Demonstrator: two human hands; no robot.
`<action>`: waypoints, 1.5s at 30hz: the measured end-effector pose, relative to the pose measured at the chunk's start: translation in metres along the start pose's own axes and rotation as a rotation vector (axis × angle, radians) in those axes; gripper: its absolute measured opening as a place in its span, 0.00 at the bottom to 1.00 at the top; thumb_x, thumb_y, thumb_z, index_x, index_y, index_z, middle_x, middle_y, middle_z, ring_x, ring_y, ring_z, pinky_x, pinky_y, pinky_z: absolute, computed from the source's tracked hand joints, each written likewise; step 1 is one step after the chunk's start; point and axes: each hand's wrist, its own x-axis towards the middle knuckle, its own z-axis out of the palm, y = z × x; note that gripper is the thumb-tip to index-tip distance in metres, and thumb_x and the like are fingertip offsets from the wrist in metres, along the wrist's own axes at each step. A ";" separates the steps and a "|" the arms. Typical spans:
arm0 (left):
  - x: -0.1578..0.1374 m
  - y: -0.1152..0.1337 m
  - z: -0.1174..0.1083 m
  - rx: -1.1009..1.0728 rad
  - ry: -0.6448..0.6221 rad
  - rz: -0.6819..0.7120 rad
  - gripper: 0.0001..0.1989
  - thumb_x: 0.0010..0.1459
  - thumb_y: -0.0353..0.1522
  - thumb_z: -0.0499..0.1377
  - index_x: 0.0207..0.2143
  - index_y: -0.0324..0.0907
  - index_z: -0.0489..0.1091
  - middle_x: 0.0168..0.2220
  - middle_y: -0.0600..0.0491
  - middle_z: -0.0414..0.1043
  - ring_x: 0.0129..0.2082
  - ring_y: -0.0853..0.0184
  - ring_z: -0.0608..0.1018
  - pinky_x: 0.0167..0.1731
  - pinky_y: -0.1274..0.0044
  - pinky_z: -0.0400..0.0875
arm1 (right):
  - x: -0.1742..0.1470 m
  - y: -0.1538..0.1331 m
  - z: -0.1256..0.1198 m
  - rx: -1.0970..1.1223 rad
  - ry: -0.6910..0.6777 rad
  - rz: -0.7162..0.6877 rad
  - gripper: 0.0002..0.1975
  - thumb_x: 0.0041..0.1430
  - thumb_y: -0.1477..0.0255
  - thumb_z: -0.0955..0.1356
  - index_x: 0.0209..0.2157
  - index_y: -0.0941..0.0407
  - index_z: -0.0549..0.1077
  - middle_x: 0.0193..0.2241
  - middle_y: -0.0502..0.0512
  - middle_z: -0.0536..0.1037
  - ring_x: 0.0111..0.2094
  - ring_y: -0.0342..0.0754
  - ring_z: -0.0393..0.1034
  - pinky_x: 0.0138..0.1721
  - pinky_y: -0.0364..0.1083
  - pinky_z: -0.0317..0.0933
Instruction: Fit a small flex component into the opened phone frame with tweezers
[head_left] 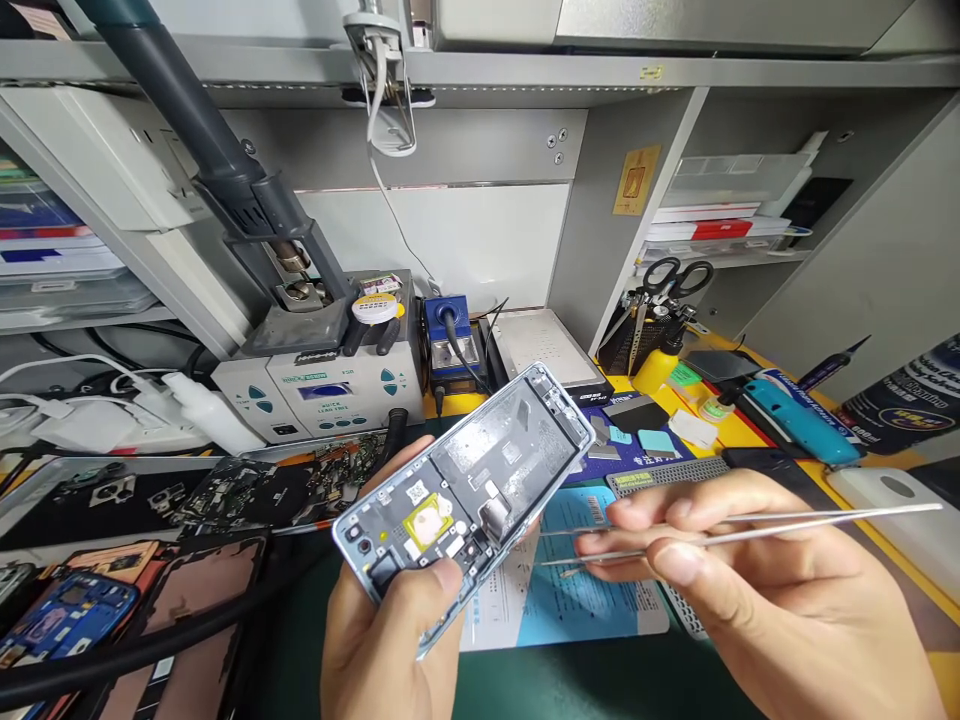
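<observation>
My left hand [401, 625] is closed around a phone frame [495, 455], its thumb pressing on the lower part. The frame is tilted, its inner side facing me, with an empty battery bay, a flex cable and a yellow-edged patch [428, 522] near the camera end. To the right, my right hand [757, 570] grips metal tweezers [739, 528] between thumb and fingers. The tweezer tips are apart and point left at the phone's lower edge; whether they touch it I cannot tell. Below the hands lies a blue and white card [600, 600] on a green mat.
Behind the phone stand a grey hot-air station [322, 385] and a blue soldering station [450, 335]. Loose circuit boards and phone parts [71, 610] cover the left side, crossed by a black hose [187, 630]. Scissors [679, 278], a yellow bottle [658, 368] and a teal tool [802, 418] are at right.
</observation>
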 end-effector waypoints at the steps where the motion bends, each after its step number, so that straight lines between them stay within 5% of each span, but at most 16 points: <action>1: 0.000 0.000 0.000 0.012 0.004 0.007 0.27 0.42 0.25 0.69 0.47 0.53 0.81 0.46 0.57 0.85 0.56 0.53 0.79 0.44 0.75 0.81 | 0.000 0.000 -0.001 -0.002 -0.010 -0.003 0.07 0.56 0.76 0.77 0.30 0.49 0.81 0.32 0.49 0.86 0.33 0.56 0.86 0.35 0.51 0.83; 8: -0.004 -0.002 -0.006 0.153 -0.007 0.046 0.29 0.43 0.25 0.70 0.50 0.55 0.80 0.48 0.62 0.84 0.51 0.55 0.83 0.42 0.79 0.80 | -0.001 -0.002 -0.005 -0.096 -0.065 -0.022 0.07 0.59 0.76 0.76 0.33 0.49 0.80 0.35 0.48 0.86 0.36 0.54 0.86 0.39 0.46 0.82; 18: -0.013 -0.002 0.001 0.271 -0.009 0.127 0.28 0.46 0.27 0.67 0.52 0.56 0.77 0.49 0.65 0.83 0.54 0.59 0.80 0.42 0.85 0.76 | 0.005 -0.007 -0.013 -0.006 -0.177 0.194 0.04 0.62 0.75 0.75 0.37 0.51 0.80 0.40 0.55 0.88 0.38 0.54 0.86 0.42 0.45 0.80; 24: -0.016 0.000 0.006 0.186 -0.005 0.071 0.29 0.47 0.25 0.64 0.52 0.54 0.77 0.47 0.61 0.84 0.51 0.56 0.81 0.44 0.79 0.78 | 0.007 -0.002 -0.011 0.125 -0.173 0.251 0.04 0.61 0.75 0.75 0.37 0.52 0.81 0.42 0.57 0.88 0.37 0.52 0.86 0.42 0.43 0.79; 34: -0.010 0.002 -0.001 0.379 -0.125 0.067 0.27 0.46 0.28 0.62 0.51 0.51 0.78 0.43 0.56 0.83 0.47 0.55 0.81 0.39 0.76 0.76 | 0.018 -0.012 -0.016 0.041 -0.223 0.330 0.05 0.60 0.71 0.77 0.34 0.55 0.79 0.37 0.56 0.88 0.32 0.51 0.86 0.37 0.45 0.80; 40: -0.010 0.004 0.004 0.300 -0.172 -0.002 0.26 0.47 0.27 0.61 0.51 0.48 0.79 0.39 0.53 0.84 0.47 0.51 0.81 0.42 0.71 0.76 | 0.021 -0.012 -0.017 0.035 -0.262 0.326 0.04 0.61 0.73 0.76 0.34 0.56 0.78 0.37 0.57 0.88 0.32 0.49 0.85 0.38 0.44 0.79; 45: -0.011 0.003 0.012 0.183 -0.135 0.025 0.25 0.48 0.26 0.61 0.50 0.45 0.78 0.38 0.51 0.83 0.46 0.49 0.82 0.43 0.66 0.79 | 0.015 -0.007 -0.018 -0.027 -0.299 0.192 0.03 0.65 0.74 0.73 0.37 0.51 0.79 0.40 0.52 0.87 0.37 0.51 0.85 0.42 0.48 0.80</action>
